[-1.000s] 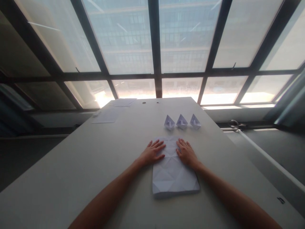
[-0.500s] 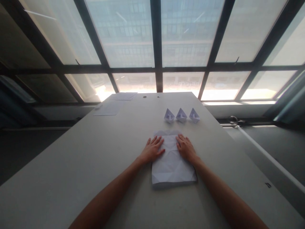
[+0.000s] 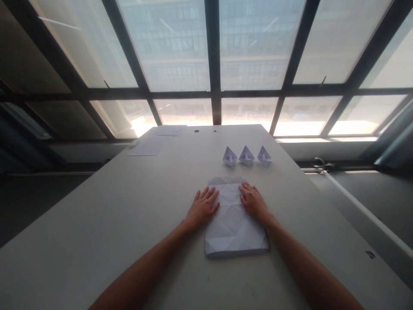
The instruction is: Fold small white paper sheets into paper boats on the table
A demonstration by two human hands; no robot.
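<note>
A white sheet of paper (image 3: 234, 224), marked with criss-cross creases, lies lengthwise in front of me. Its near edge curls up slightly from the table. My left hand (image 3: 204, 206) rests flat on the paper's left edge, fingers spread. On the opposite edge lies my right hand (image 3: 253, 199), its fingers stretched out over the upper right part. Beyond the sheet stand three folded paper boats in a row: a left one (image 3: 230, 156), a middle one (image 3: 247, 156) and a right one (image 3: 264, 156).
Flat white sheets (image 3: 146, 146) lie at the far left of the white table (image 3: 129, 224). A small dark mark (image 3: 370, 255) is near the right table edge. Large windows (image 3: 248, 47) rise behind the table, and a white rail (image 3: 364, 209) runs along the right.
My left hand has slid slightly left, toward the paper's edge, uncovering more of the sheet. The right hand has hardly moved.
</note>
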